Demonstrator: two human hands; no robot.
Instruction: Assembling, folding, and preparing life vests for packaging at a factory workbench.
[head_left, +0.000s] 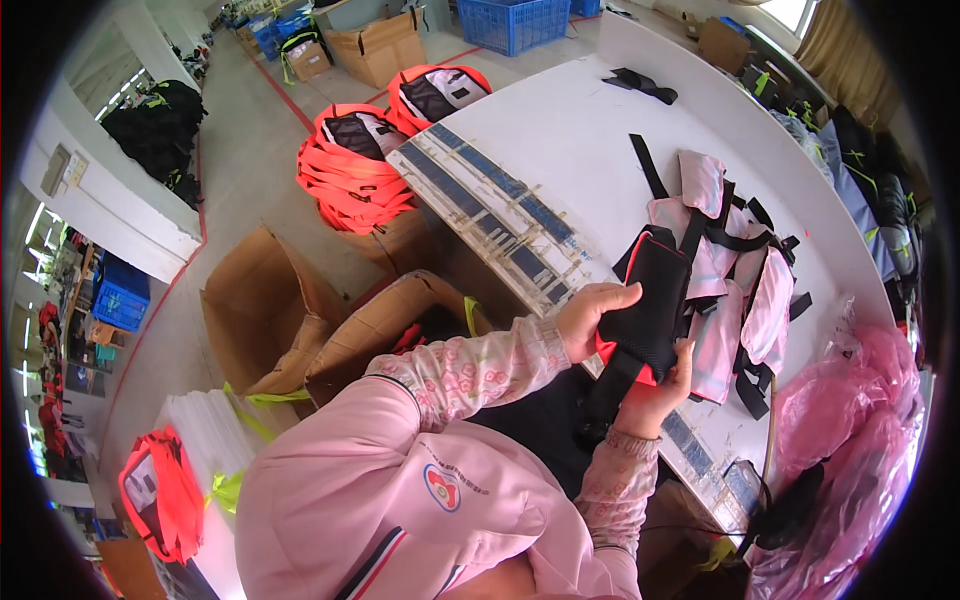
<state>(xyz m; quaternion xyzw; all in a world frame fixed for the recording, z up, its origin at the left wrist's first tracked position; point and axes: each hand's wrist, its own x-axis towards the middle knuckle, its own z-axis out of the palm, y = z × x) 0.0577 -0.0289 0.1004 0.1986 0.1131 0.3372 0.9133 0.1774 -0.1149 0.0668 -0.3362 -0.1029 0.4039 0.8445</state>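
Over the near edge of the white table (540,120) I hold a black padded strap (650,300) with bright orange-red edging and black webbing hanging from its lower end. My left hand (592,318) grips its left side, thumb laid on top. Around the lower right edge close the fingers of my right hand (658,392), partly hidden by the strap. Just beyond, on the tabletop, lies a loose pile of shiny pale-pink padded straps (715,335) with black webbing and buckles.
Orange-red bags (350,180) are stacked beside the table's far left corner. Open cardboard boxes (265,310) stand on the floor at left. Pink plastic sheeting (850,430) bulges at the table's right end. A black strap piece (640,85) lies toward the back.
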